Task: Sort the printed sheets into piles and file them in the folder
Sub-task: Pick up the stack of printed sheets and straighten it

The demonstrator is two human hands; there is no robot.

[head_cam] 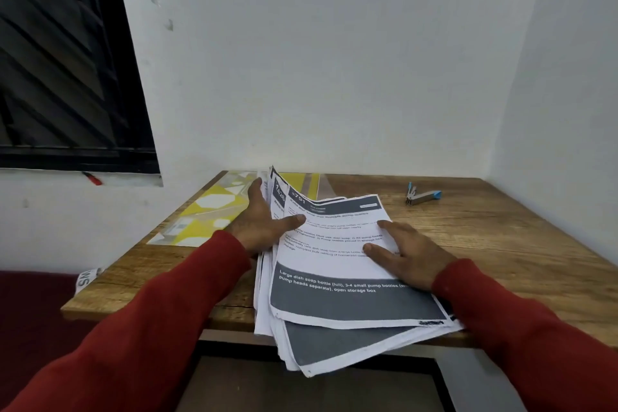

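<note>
Overhanging the near edge of the wooden table, printed sheets, long axis toward the wall, mid-sorting judging by left hand gripping lifted pages, right hand flat on top; next, likely peeling one toward the yellow folder.

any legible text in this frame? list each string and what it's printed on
"Large dish soap bottle (full), 3-4 small pump bottles" then "pump heads separate), open storage box": grey band of the top sheet.
"791", first character unclear: its dark header.
"1426", roughly: the lifted sheet behind.
"SM", cut off: white item left of the table.
Top sheet's body text and corner logo: too blurred.
</note>
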